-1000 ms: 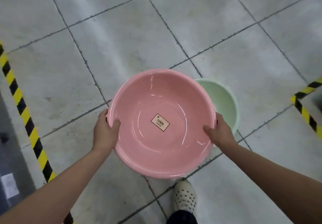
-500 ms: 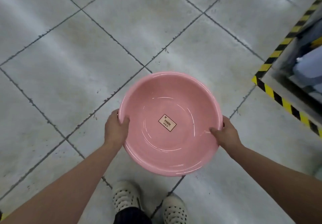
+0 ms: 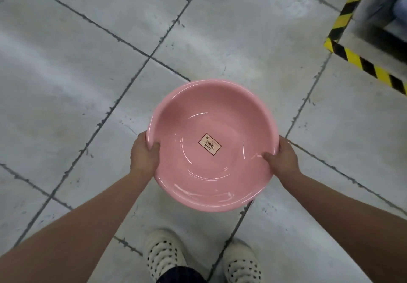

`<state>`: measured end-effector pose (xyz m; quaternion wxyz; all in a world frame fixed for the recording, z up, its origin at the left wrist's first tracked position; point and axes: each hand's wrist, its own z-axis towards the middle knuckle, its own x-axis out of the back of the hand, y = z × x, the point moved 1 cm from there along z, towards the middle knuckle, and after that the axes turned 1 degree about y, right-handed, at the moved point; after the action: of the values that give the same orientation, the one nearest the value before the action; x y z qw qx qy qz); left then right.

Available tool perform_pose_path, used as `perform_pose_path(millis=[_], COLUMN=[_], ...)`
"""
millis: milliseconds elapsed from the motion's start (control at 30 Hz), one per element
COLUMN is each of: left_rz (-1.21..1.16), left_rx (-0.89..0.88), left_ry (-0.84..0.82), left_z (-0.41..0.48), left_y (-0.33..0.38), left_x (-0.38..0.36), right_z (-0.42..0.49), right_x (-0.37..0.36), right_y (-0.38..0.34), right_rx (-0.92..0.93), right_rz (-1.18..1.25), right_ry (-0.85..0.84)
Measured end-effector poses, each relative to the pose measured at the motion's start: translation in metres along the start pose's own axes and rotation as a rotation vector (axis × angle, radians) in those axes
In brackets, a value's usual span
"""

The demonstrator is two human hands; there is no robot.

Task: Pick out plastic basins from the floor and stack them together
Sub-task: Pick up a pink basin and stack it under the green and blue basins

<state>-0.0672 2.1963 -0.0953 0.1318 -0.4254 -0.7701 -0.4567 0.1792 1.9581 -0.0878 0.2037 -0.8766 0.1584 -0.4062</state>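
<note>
Striped tape [image 3: 361, 61] sits higher now on the tiled floor [image 3: 88, 84]; left hand [image 3: 143, 157] and right hand [image 3: 284, 160] clasp the pink basin [image 3: 220, 111] by its rim.

head view | looking steeply down from the person's head | facing the floor [image 3: 66, 84] ahead | framing the basin [image 3: 211, 172] near, mid-picture | catching shoes [image 3: 164, 254] at the bottom edge

Sticker [image 3: 209, 144]: we read "CHN SERIES".
Place: we find it on the inside bottom of the pink basin [image 3: 176, 117].
Small mark above: too tiny for us.
</note>
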Motion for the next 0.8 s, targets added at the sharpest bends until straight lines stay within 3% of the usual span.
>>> perform_pose_path(millis=[267, 500, 800], left_rz=[0.05, 0.078, 0.092], left_rx=[-0.032, -0.158, -0.338], left_ry=[-0.044, -0.016, -0.199], left_z=[0.012, -0.034, -0.093], left_y=[0.004, 0.051, 0.148], left_x=[-0.007, -0.026, -0.145], right_z=[0.006, -0.013, -0.01], right_x=[-0.004, 0.053, 0.167], right_y=[0.013, 0.037, 0.135], right_rx=[-0.076, -0.115, -0.241], right_rz=[0.123, 0.245, 0.302], right_ry=[-0.029, 0.008, 0.223])
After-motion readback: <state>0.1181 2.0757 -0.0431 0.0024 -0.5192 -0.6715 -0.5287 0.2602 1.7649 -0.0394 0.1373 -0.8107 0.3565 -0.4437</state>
